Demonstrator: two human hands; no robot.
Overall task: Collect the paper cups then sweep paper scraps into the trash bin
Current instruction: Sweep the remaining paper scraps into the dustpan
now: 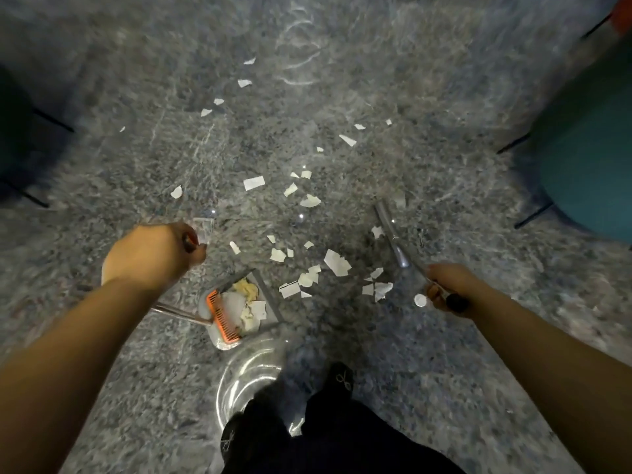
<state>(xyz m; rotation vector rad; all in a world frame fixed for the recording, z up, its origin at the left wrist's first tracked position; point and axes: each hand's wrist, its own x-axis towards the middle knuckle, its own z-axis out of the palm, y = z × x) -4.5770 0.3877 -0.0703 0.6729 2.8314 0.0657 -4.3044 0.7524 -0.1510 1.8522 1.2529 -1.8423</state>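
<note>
Paper scraps (337,262) lie scattered over the grey speckled carpet (444,354), white torn bits, thickest just ahead of the feet and thinning toward the far side. Dustpan (239,309) sits on the carpet w/ an orange comb edge, mouth facing up-right toward the scraps; some crumpled paper already inside it. Its metal handle runs down-left under the left forearm. Left hand (154,256) is curled round a dark grip; fingers mostly hidden, what it joins to is unclear. Right hand (448,287) grips a dark handle, fingers wrapped round it; a silver shaft (393,234) runs from it up-left, long axis diagonal, tip among the scraps — blurred, can't tell what the head is. Clear plastic-lined bin (249,378) stands just below the dustpan, beside a black shoe (340,378). Teal chair (588,172) w/ black legs at right, dark furniture (17,138) at left, both well apart from the scraps.
</note>
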